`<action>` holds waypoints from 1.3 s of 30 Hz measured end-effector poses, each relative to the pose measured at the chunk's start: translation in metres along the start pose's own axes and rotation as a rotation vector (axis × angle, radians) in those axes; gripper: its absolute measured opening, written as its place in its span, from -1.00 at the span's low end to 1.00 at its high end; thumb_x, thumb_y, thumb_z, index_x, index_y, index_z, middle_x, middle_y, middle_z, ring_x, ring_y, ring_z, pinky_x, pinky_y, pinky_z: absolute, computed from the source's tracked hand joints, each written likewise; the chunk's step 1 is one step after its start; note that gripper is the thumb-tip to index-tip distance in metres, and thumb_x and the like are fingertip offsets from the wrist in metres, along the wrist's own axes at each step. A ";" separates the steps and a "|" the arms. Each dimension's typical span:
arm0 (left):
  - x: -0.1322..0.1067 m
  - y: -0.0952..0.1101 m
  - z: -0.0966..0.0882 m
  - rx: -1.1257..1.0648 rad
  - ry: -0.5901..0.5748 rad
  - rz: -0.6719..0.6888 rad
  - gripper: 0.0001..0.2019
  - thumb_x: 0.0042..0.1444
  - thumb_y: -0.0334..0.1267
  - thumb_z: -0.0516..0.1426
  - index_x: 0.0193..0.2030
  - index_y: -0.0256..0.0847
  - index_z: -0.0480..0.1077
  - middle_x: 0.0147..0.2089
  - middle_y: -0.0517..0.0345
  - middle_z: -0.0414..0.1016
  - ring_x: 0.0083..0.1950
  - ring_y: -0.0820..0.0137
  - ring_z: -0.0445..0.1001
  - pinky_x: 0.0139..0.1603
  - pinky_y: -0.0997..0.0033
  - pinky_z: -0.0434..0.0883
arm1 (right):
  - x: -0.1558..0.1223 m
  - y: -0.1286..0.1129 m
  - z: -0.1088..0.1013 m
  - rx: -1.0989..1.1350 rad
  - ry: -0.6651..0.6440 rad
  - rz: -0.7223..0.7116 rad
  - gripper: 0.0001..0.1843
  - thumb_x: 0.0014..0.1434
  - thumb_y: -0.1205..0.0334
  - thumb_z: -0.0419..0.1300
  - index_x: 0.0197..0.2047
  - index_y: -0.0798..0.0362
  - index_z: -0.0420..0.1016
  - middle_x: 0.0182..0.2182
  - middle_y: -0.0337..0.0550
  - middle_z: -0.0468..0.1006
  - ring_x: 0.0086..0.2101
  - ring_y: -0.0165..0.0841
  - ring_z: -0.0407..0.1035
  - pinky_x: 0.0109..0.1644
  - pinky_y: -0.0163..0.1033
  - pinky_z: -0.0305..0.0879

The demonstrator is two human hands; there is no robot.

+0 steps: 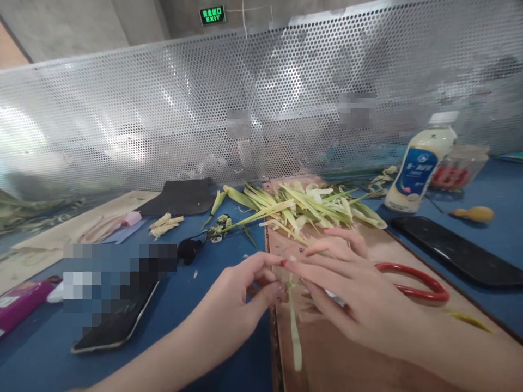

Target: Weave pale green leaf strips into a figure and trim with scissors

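Note:
My left hand (253, 296) is closed, thumb and forefinger pinching the upper end of a narrow pale green husk strip (295, 343). Its lower end lies down over the brown board. From the other side my right hand (347, 283) reaches to the same end, forefinger and thumb closing about it and meeting the left fingertip. The fingers partly hide the tip of the strip. Red-handled scissors (437, 295) lie on the board beneath my right hand, their blades mostly covered. Just beyond my hands is a heap of green and pale corn husks (306, 204).
The brown board (327, 359) rests on a blue table (229, 348). A black phone (453, 250), a milky drink bottle (420, 163) and a small yellow gourd (476, 214) stand or lie right. Another phone (122, 318) is left. A perforated metal screen (183, 120) rises behind.

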State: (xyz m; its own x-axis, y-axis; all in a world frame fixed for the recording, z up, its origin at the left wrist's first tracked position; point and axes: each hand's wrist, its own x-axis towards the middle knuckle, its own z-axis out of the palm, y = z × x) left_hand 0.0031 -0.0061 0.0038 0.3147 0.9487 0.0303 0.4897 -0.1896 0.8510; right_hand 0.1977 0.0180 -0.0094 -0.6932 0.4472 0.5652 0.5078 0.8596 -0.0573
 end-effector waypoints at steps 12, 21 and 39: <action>-0.001 0.003 0.001 0.027 0.026 0.000 -0.74 0.07 -0.24 0.02 -0.06 -0.04 0.22 -0.35 0.28 0.44 -0.29 0.43 0.40 -0.24 0.45 0.28 | 0.001 -0.012 0.003 0.396 -0.091 0.331 -0.64 0.19 0.37 -0.07 0.00 -0.15 0.30 -0.03 -0.35 0.39 -0.02 -0.41 0.24 0.03 -0.27 0.21; 0.002 -0.004 0.006 -0.214 -0.035 -0.063 -0.64 -0.03 -0.29 0.13 -0.07 -0.09 0.16 -0.27 0.23 0.50 -0.24 0.40 0.42 -0.20 0.40 0.29 | 0.008 -0.014 0.005 0.710 -0.086 0.510 -0.69 0.17 0.29 -0.01 -0.05 -0.08 0.40 -0.23 -0.26 0.53 -0.29 -0.41 0.42 -0.10 -0.29 0.31; 0.005 0.001 0.005 -0.430 -0.182 -0.077 -0.79 0.04 -0.38 0.04 -0.14 -0.18 0.22 -0.43 0.26 0.38 -0.38 0.50 0.37 -0.42 0.57 0.21 | 0.010 -0.015 0.020 1.093 0.077 0.884 -0.77 -0.01 0.20 0.17 -0.24 0.03 0.53 -0.48 -0.21 0.54 -0.71 -0.60 0.17 -0.64 -0.44 0.21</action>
State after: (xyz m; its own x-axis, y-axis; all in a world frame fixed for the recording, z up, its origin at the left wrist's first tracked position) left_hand 0.0091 -0.0031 0.0020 0.4472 0.8887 -0.1014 0.1483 0.0381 0.9882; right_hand 0.1725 0.0151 -0.0196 -0.3111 0.9492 0.0475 0.0821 0.0766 -0.9937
